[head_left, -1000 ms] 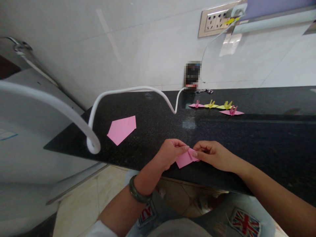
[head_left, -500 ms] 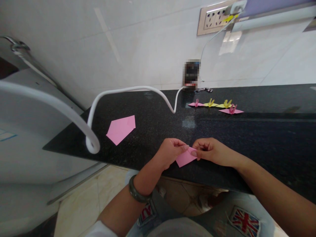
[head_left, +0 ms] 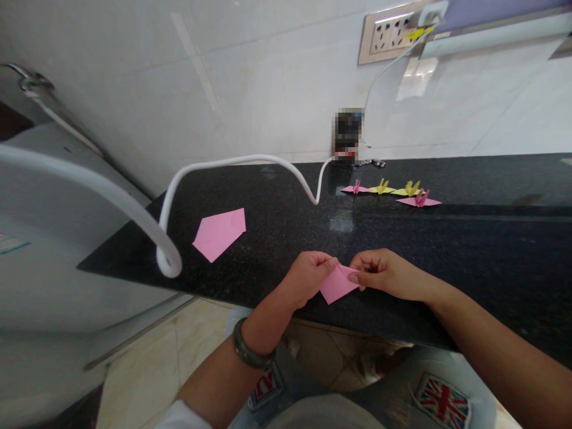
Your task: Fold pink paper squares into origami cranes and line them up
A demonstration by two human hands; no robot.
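Note:
A small folded pink paper point(head_left: 337, 285) lies on the black stone counter point(head_left: 447, 250) near its front edge. My left hand point(head_left: 308, 276) pinches the paper's left upper edge, fingers curled. My right hand point(head_left: 386, 274) pinches its right corner with thumb and forefinger. A dark bangle point(head_left: 248, 351) sits on my left wrist. Both hands rest low on the counter, almost touching each other over the paper.
A larger folded pink sheet point(head_left: 218, 233) lies to the left. Several finished paper cranes, pink point(head_left: 419, 200) and yellow point(head_left: 381, 189), stand in a row at the back. A thick white cable point(head_left: 170, 196) loops across the counter's left end. A wall socket point(head_left: 388, 37) is above.
The pink paper has been turned slightly between my fingers and its flap now lies flatter. Both hands stay in nearly the same spot.

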